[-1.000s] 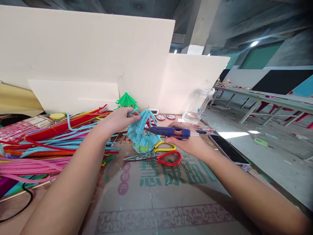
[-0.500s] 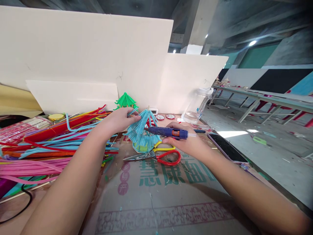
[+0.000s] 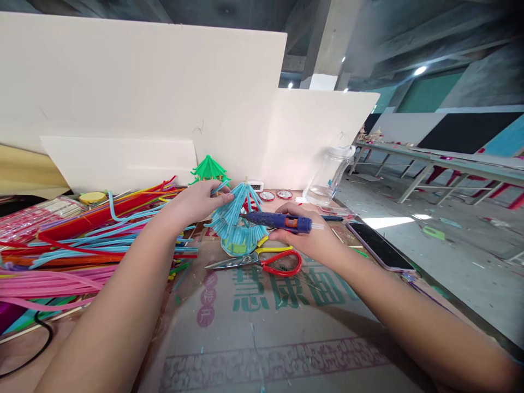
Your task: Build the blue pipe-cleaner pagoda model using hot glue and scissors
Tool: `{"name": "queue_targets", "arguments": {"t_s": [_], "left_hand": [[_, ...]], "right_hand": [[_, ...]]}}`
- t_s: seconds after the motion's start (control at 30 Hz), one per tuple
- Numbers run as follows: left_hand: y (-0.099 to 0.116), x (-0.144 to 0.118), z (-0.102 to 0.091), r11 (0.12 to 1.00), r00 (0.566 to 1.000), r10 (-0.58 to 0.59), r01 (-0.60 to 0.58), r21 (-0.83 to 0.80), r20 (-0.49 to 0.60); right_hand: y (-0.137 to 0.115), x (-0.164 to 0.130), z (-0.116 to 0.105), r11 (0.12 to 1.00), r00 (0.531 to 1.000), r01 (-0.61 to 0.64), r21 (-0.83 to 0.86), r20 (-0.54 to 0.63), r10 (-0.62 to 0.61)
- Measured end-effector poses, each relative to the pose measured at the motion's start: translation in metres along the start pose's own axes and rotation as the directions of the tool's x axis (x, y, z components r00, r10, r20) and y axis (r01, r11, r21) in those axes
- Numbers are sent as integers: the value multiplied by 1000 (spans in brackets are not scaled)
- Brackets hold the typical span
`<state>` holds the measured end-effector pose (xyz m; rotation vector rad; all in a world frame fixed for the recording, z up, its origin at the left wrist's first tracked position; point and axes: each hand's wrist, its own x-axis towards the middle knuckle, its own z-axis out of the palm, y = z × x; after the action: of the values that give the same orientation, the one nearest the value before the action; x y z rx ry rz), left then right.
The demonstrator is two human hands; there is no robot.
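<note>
A blue model pavilion [image 3: 240,234] made of pipe cleaners stands in the middle of the table, its pointed upper roof partly covered. My left hand [image 3: 201,197] is closed at the roof's left side, pinching a blue pipe cleaner [image 3: 220,187] whose end shows above the fingers. From the right, my right hand [image 3: 305,234] grips a dark blue glue gun [image 3: 278,220], its nozzle pointing left at the roof; whether the tip touches is unclear. Scissors [image 3: 282,266] with one red and one yellow handle lie just in front of the pavilion.
Pipe cleaners in many colours [image 3: 82,240] are heaped at left. Behind stand a green model roof [image 3: 209,168], a white panel [image 3: 229,109] and a clear water jug [image 3: 329,174]. A phone [image 3: 380,245] lies by the table's right edge. Printed cardboard [image 3: 254,338] covers the front.
The view has shifted very slightly. Both hands, the glue gun and the pavilion hold nearly the same positions.
</note>
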<state>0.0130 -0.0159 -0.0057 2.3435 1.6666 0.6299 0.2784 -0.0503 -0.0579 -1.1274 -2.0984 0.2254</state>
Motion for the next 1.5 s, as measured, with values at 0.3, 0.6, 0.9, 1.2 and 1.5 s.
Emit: {"name": "queue_targets", "arguments": {"t_s": [0.3,0.6,0.9,1.2,1.5], "left_hand": [[-2,1,0,1000,1000,9,-9,-8,0],[-6,3,0,1000,1000,-3,3,13,12],[-4,1,0,999,1000,10,-10,36,0],[-3,1,0,999,1000,10,-10,35,-3],[-5,1,1,999,1000,24,-24,33,-5]], "right_hand": [[-7,1,-4,999,999,-35,-17,17,35],[-11,0,-23,997,992,75,-6,107,-74],[-10,1,-10,998,994,60,-12,88,-59],[-5,0,-3,998,998,59,-12,20,-59],[-5,1,-5,998,998,56,-40,14,-55]]}}
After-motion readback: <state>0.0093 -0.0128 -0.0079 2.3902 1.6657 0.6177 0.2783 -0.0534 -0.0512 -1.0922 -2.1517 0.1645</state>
